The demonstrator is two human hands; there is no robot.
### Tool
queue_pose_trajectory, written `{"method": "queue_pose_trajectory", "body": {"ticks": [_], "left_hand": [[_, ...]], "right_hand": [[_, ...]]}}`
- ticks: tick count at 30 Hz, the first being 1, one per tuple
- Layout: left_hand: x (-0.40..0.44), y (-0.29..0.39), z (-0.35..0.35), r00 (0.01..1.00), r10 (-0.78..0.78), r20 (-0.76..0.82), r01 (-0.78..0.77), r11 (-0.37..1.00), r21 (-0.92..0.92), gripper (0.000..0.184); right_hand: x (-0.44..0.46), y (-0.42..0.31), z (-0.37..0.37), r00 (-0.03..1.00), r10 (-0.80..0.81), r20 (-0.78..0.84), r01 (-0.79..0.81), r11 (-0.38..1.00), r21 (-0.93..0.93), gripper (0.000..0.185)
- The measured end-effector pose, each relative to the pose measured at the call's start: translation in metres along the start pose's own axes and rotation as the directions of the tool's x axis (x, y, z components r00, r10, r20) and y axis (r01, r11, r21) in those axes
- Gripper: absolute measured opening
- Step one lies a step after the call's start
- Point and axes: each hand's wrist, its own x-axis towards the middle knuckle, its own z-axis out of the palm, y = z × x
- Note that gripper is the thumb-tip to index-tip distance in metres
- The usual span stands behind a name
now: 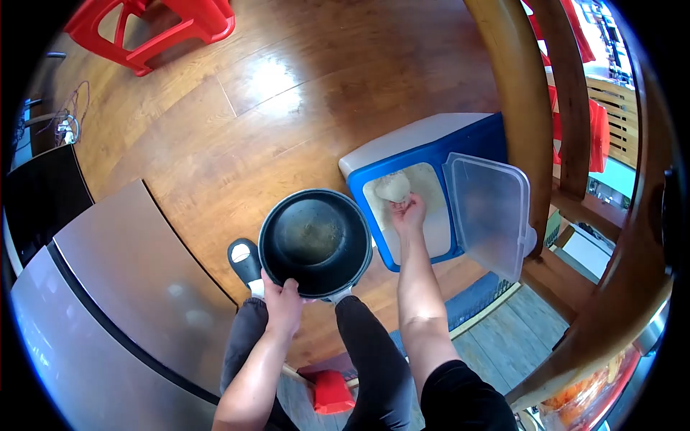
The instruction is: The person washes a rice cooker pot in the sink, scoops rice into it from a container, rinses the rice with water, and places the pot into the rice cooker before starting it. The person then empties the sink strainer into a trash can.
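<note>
My left hand (282,305) grips the near rim of a dark, round pot (314,237), held tilted over the floor with its inside facing up. Only a little residue shows at its bottom. At the right stands a blue and white bin (366,208) with its clear lid (489,208) flipped open to the right. Inside the bin lies a pale, grain-like content (424,223). My right hand (408,213) reaches into the opening, its fingers closed on a small, rounded, whitish scoop or cup (393,188) that holds some of the pale content.
A red plastic stool (151,36) stands at the upper left. Silver appliance panels (136,251) fill the lower left. Wooden posts (514,93) rise just right of the bin. A red object (333,393) lies between my legs, near my slippered foot (244,262).
</note>
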Motion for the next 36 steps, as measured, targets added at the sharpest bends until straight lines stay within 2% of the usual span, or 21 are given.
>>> {"method": "queue_pose_trajectory", "body": {"ticks": [2, 5, 8, 9, 11, 12, 14, 16, 17, 18, 22, 23, 26, 27, 30, 34, 36], "left_hand": [[-0.006, 0.011, 0.007, 1.0, -0.001, 0.017, 0.0, 0.999, 0.045, 0.06], [0.001, 0.001, 0.001, 0.998, 0.01, 0.062, -0.016, 0.995, 0.099, 0.071], [-0.005, 0.011, 0.007, 0.995, 0.066, 0.07, -0.074, 0.991, 0.111, 0.082], [-0.003, 0.01, 0.005, 0.992, 0.063, 0.108, -0.072, 0.994, 0.082, 0.089], [-0.003, 0.015, 0.004, 0.995, 0.033, 0.099, -0.047, 0.989, 0.144, 0.089], [0.0, 0.013, 0.002, 0.993, 0.037, 0.109, -0.056, 0.983, 0.174, 0.089], [-0.007, 0.023, 0.007, 0.991, 0.084, 0.107, -0.1, 0.983, 0.156, 0.089], [-0.001, 0.014, 0.003, 0.983, 0.127, 0.132, -0.149, 0.973, 0.174, 0.09], [0.003, 0.01, 0.003, 0.98, 0.151, 0.127, -0.171, 0.971, 0.17, 0.09], [0.005, 0.006, 0.003, 0.978, 0.172, 0.121, -0.191, 0.968, 0.164, 0.09], [0.004, 0.008, -0.001, 0.973, 0.182, 0.143, -0.206, 0.962, 0.177, 0.09], [0.002, 0.012, 0.0, 0.969, 0.198, 0.15, -0.223, 0.958, 0.178, 0.089], [0.005, 0.008, -0.002, 0.962, 0.219, 0.162, -0.243, 0.958, 0.15, 0.089], [0.005, 0.007, -0.002, 0.96, 0.232, 0.159, -0.257, 0.952, 0.165, 0.089], [0.004, 0.008, 0.0, 0.967, 0.199, 0.161, -0.221, 0.967, 0.13, 0.089], [0.002, 0.015, 0.004, 0.968, 0.196, 0.16, -0.215, 0.97, 0.115, 0.088], [0.005, 0.018, 0.005, 0.963, 0.206, 0.176, -0.221, 0.973, 0.073, 0.088]], "right_hand": [[-0.003, -0.011, -0.017, 0.996, -0.018, 0.084, 0.018, 1.0, 0.007, 0.022], [-0.045, -0.03, 0.006, 0.99, -0.103, -0.097, 0.103, 0.995, -0.007, 0.012], [-0.098, -0.05, 0.012, 0.976, -0.209, -0.061, 0.193, 0.96, -0.201, 0.009], [-0.106, -0.049, -0.004, 0.932, -0.361, 0.02, 0.34, 0.855, -0.392, 0.011], [-0.156, -0.059, 0.04, 0.968, -0.179, 0.175, 0.229, 0.913, -0.337, 0.014], [-0.168, -0.063, 0.047, 0.891, -0.101, 0.443, 0.268, 0.904, -0.334, 0.012], [-0.202, -0.053, 0.077, 0.865, -0.108, 0.49, 0.401, 0.736, -0.545, 0.016], [-0.229, -0.041, 0.11, 0.824, -0.084, 0.561, 0.553, 0.341, -0.761, 0.008], [-0.237, -0.034, 0.126, 0.783, -0.059, 0.619, 0.62, 0.147, -0.771, 0.008], [-0.24, -0.02, 0.139, 0.704, -0.093, 0.705, 0.709, 0.032, -0.704, 0.011], [-0.249, 0.022, 0.163, 0.584, -0.033, 0.811, 0.764, -0.317, -0.562, 0.015], [-0.249, 0.029, 0.166, 0.529, 0.003, 0.849, 0.782, -0.389, -0.486, 0.016], [-0.255, 0.038, 0.171, 0.471, 0.189, 0.862, 0.791, -0.524, -0.317, 0.016], [-0.257, 0.039, 0.173, 0.411, 0.203, 0.889, 0.783, -0.577, -0.231, 0.015], [-0.249, 0.036, 0.178, 0.438, 0.249, 0.864, 0.723, -0.668, -0.175, 0.012], [-0.228, 0.045, 0.168, 0.414, 0.294, 0.862, 0.723, -0.682, -0.114, 0.008], [-0.227, 0.04, 0.173, 0.383, 0.24, 0.892, 0.742, -0.655, -0.142, 0.008]]}}
